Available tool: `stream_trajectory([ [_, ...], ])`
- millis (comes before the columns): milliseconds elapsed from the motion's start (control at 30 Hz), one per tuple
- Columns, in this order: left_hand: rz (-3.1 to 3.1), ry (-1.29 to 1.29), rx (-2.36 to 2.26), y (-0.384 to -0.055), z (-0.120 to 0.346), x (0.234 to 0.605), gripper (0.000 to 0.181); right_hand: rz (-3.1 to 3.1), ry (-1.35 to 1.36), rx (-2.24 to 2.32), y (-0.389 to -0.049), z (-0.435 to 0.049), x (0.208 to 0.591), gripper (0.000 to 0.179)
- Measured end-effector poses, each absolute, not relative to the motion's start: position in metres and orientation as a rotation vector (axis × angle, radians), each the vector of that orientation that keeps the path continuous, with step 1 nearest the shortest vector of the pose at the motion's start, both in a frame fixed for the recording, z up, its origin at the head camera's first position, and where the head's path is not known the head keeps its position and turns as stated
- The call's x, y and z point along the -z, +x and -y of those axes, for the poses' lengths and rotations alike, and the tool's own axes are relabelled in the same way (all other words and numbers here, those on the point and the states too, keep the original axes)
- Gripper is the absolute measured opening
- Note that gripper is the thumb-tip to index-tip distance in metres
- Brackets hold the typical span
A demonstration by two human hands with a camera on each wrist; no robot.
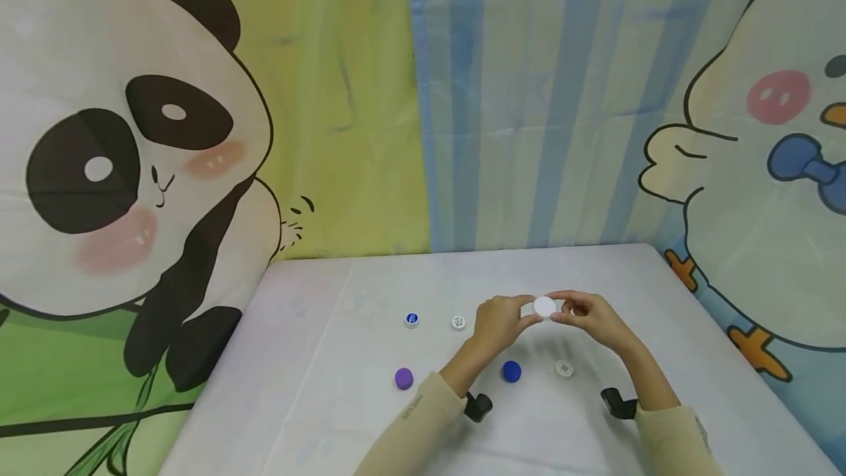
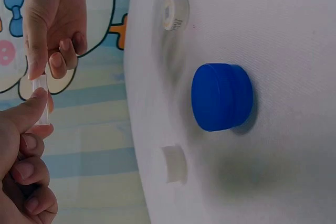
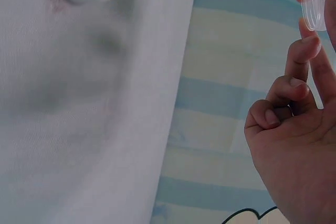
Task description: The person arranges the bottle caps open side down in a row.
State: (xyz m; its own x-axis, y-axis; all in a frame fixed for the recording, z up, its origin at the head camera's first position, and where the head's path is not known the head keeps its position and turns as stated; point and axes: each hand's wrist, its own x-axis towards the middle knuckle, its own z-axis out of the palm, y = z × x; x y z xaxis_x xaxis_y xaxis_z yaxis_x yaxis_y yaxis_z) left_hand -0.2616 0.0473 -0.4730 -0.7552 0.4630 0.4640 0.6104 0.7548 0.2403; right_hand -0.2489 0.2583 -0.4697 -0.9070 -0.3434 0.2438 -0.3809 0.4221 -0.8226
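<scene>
Above the table, both hands hold a round white cap by its opposite edges. My left hand pinches its left side between thumb and finger. From the other side, my right hand pinches the right edge, its lower fingers loosely curled. Edge-on in the left wrist view, the thin cap looks clear-whitish; in the right wrist view, the clear cap shows a rim. Below the hands lie a blue cap and a white cap with a marked top.
To the left on the white table lie a purple cap, a blue-and-white cap and a small white cap with a dark mark. A cartoon-printed cloth hangs behind the table.
</scene>
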Motion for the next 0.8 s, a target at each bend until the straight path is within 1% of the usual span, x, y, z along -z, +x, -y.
stream_trajectory([
  [200,2.727,-0.75,0.439,-0.282,-0.076,0.491,0.035,2.703,0.555,-1.416,-0.267,-0.282,0.501,0.04],
  [433,2.85,-0.715,0.315,-0.29,-0.089,0.512,0.034,2.823,0.447,-1.31,-0.273,-0.286,0.532,0.043],
  [600,2.888,-0.654,0.17,-0.291,-0.099,0.524,0.033,2.863,0.425,-1.219,-0.272,-0.284,0.541,0.043],
  [800,2.918,-0.579,0.061,-0.291,-0.109,0.526,0.03,2.909,0.318,-1.163,-0.277,-0.286,0.544,0.042],
])
